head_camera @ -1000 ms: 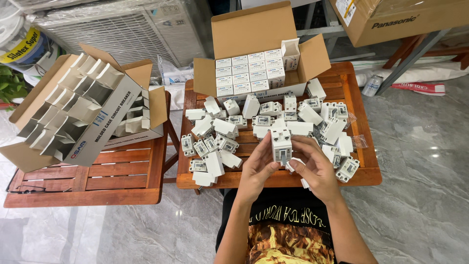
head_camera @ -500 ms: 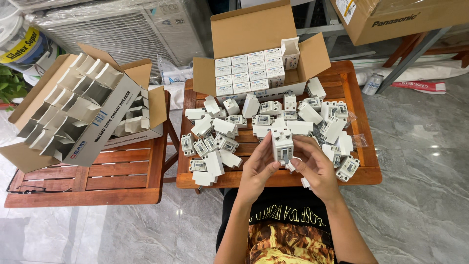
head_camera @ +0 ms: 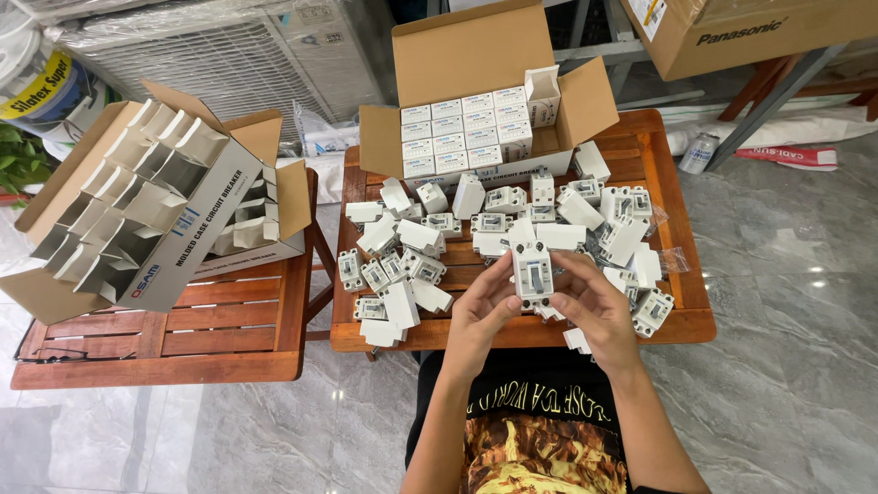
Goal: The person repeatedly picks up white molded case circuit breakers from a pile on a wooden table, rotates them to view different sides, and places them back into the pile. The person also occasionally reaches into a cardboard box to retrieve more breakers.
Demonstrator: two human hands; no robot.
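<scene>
Both my hands hold one white circuit breaker [head_camera: 532, 273] upright above the near edge of the small wooden table [head_camera: 677, 316]. My left hand [head_camera: 480, 316] grips its left side, my right hand [head_camera: 594, 306] its right side. Its switch face points toward me. Several more white breakers and small white boxes [head_camera: 412, 265] lie scattered over the table behind it. At the table's far edge stands an open cardboard box [head_camera: 485, 128] with rows of small white boxes packed inside.
A second wooden table [head_camera: 183, 338] on the left carries a large open carton [head_camera: 137, 210] with empty cardboard dividers. An air-conditioner unit [head_camera: 219, 55] stands behind. Another carton [head_camera: 732, 32] rests on a stand at the back right. Grey tiled floor surrounds the tables.
The breaker has stayed between my hands with only a slight shift of my fingers; nothing else has moved.
</scene>
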